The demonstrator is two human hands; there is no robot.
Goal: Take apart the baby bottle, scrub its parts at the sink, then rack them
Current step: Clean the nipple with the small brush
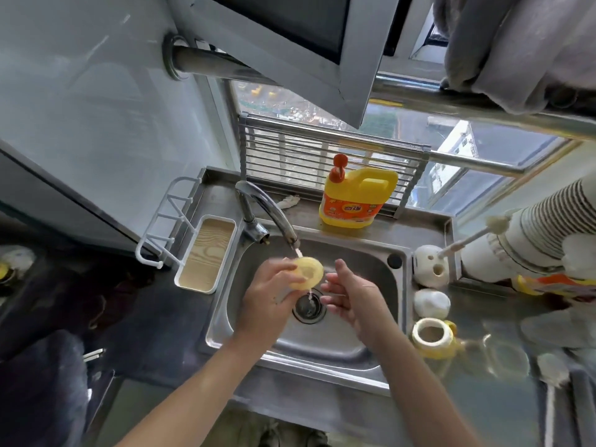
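Observation:
My left hand (269,293) holds a yellow bottle ring with its nipple (308,272) under the thin water stream from the faucet (267,209), above the sink drain (308,306). My right hand (350,293) hovers just right of the ring with fingers spread, holding nothing. On the counter right of the sink (371,262) lies the yellow-handled bottle body (433,338) on its side, mouth towards me. A white rounded cap (431,303) sits behind it. A white drying rack (167,221) with pegs stands left of the sink beside a wood-grain tray (206,253).
A yellow detergent jug (356,198) with a red pump stands behind the sink. A white brush holder (430,266) with a brush in it is at the sink's right rim. Another brush (551,375) and striped cloth (532,230) lie on the right counter.

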